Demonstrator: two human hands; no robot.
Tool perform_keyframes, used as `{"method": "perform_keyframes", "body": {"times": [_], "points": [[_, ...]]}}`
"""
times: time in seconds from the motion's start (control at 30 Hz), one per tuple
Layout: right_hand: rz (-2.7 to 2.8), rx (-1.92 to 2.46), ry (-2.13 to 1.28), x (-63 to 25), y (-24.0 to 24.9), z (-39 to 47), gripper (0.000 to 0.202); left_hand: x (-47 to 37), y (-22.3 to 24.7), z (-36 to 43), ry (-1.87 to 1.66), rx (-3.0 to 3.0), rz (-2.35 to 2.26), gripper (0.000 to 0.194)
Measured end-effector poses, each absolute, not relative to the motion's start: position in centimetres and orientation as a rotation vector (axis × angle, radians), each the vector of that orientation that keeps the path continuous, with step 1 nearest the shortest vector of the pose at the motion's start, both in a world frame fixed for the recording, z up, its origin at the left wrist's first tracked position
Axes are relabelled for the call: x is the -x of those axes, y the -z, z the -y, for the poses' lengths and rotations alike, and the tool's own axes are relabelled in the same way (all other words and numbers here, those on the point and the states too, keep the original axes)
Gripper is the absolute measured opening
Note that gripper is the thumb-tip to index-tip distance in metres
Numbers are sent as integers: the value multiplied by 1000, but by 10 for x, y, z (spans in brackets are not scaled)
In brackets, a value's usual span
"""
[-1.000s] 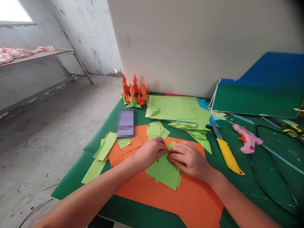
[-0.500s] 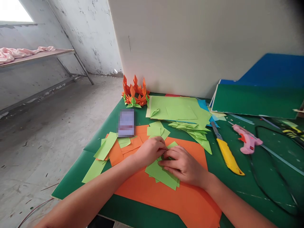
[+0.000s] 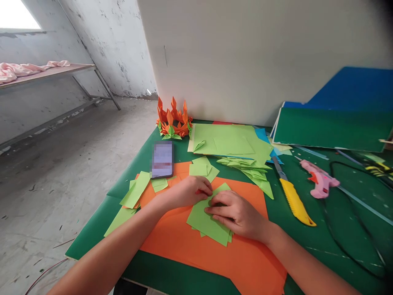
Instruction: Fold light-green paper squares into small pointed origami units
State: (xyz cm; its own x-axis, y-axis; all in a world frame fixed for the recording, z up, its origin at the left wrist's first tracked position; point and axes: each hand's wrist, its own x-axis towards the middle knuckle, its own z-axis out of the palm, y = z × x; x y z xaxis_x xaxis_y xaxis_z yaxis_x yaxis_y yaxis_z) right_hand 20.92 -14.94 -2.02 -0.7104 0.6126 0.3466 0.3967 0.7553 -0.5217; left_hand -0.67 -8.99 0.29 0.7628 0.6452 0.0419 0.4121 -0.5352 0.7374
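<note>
Your table (image 3: 196, 282) is covered in dark green sheet, and on it lies the big orange sheet (image 3: 215, 254) that serves as your working ground. On that rests the small stack of light green squares (image 3: 208, 223), now showing more of its top piece than a second ago.

That is the change: your left hand (image 3: 187, 191) has slid back and to the left, away from the middle of the fold, while your right hand (image 3: 238, 213) has moved in over the stack's upper corner. The crease looks to be passing from a two-handed pinch to a one-handed press, I judge.

Your left hand lies loosely curled, fingertips on the upper edge of the green piece, gripping nothing that I can see. Your right hand lies flat, palm down, fingers extended leftward and pressing on the paper; it holds nothing closed.

Farther off: the pile of green paper (image 3: 233, 143), the orange folded crown (image 3: 173, 121), the phone (image 3: 162, 159), the yellow cutter (image 3: 294, 200), and the pink glue gun (image 3: 319, 184).
</note>
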Motion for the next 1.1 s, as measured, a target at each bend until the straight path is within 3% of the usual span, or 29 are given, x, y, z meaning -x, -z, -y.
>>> {"method": "perform_keyframes", "body": {"times": [0.2, 0.53, 0.67, 0.77, 0.9, 1.1], "points": [[2466, 778, -460, -211, 17, 148, 23, 6, -5, 94, -409, -2274, -776, 20], [2340, 1166, -144, -250, 11, 134, 22, 6, -2, 98, -395, -2289, -843, 22], [2246, 1185, -72, -248, 13, 133, 18, 10, -4, 99, -347, -2224, -842, 12], [2222, 1158, -144, -240, 14, 137, 20, 13, -3, 100, -357, -2162, -810, 38], [2331, 1149, -322, -226, 15, 142, 42, 14, 2, 104, -441, -2114, -851, 63], [2385, 1129, -310, -219, 18, 144, 33, 12, 4, 108, -479, -2131, -819, 60]]}}
